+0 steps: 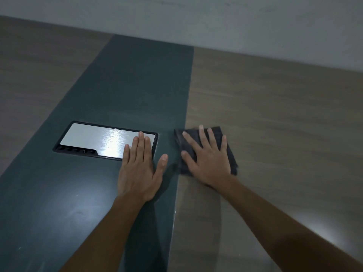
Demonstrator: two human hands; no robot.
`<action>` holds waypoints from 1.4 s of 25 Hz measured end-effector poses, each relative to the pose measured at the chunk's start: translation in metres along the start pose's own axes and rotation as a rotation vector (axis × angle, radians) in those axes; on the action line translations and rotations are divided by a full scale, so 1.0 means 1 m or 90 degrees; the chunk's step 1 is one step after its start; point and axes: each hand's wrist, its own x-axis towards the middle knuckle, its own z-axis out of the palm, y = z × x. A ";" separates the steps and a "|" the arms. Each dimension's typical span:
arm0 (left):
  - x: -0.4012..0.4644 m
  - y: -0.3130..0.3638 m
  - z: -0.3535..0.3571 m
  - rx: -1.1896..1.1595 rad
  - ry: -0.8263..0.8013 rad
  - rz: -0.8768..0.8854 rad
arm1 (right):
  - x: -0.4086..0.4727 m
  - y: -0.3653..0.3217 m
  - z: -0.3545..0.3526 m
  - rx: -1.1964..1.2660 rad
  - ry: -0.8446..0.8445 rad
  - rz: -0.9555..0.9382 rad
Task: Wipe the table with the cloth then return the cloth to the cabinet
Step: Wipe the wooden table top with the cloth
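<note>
A dark grey folded cloth (229,152) lies flat on the table (275,114), across the line where the dark green centre strip meets the wood-look surface. My right hand (206,158) presses down on the cloth with fingers spread and straight. My left hand (140,165) rests flat on the green strip, its fingertips over the right end of a metal cover plate. The cabinet is out of view.
A brushed-metal cable cover (98,141) in a black frame sits sunk into the green strip (137,85). Wood-look tabletop spreads to the left (39,75) and right. A pale wall (196,20) runs along the table's far edge.
</note>
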 end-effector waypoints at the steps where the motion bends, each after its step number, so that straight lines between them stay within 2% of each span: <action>1: -0.001 0.001 0.000 0.003 -0.001 0.000 | 0.026 0.002 -0.003 -0.003 -0.003 0.014; 5: 0.001 -0.001 0.001 0.020 0.001 -0.013 | 0.101 0.007 -0.011 0.022 -0.013 0.075; 9: 0.001 -0.003 0.005 0.004 0.013 -0.009 | 0.088 -0.003 -0.007 0.024 -0.002 0.052; 17: -0.079 -0.018 -0.001 -0.061 0.032 0.000 | -0.067 -0.040 0.010 0.040 0.013 -0.026; 21: -0.122 -0.011 -0.002 -0.089 0.048 -0.003 | -0.177 -0.059 0.025 0.060 0.031 -0.058; 25: -0.145 -0.007 0.005 -0.042 0.011 -0.021 | -0.241 -0.072 0.035 0.072 0.031 -0.067; 28: -0.144 -0.007 0.004 -0.010 0.017 -0.016 | -0.219 -0.063 0.025 0.076 0.030 -0.053; 35: -0.145 -0.006 0.008 -0.001 0.036 -0.018 | -0.057 -0.044 0.011 0.038 -0.001 0.059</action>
